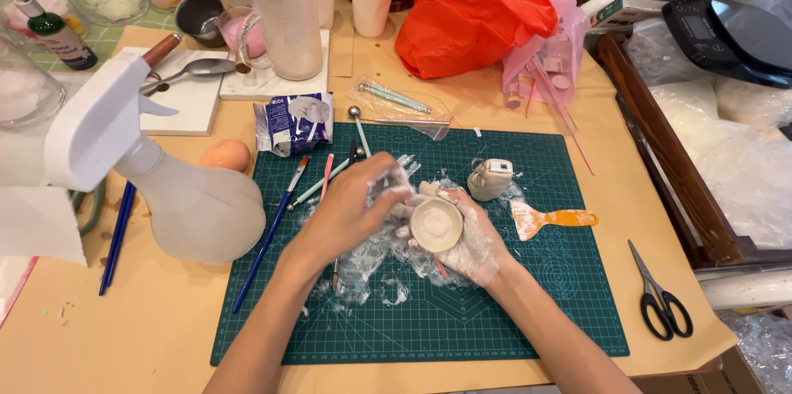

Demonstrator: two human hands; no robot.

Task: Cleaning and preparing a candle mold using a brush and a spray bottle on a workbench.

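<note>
Cradling a small clay bowl [436,224] above the green cutting mat [536,311], the right hand [470,241] curls its fingers under it while the left hand [359,208] pinches the rim. It looks soft, light and easily dented; support from beneath suits it. Crumpled plastic wrap [371,266] and an orange scraper [549,219] lie close; the counter [148,320] has room nearer the person.

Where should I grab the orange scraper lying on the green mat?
Grip the orange scraper by its orange handle, coming from the right. The handle points right toward bare cutting mat, while the white-smeared blade end points left toward the right hand, which holds a small clay bowl.
</note>
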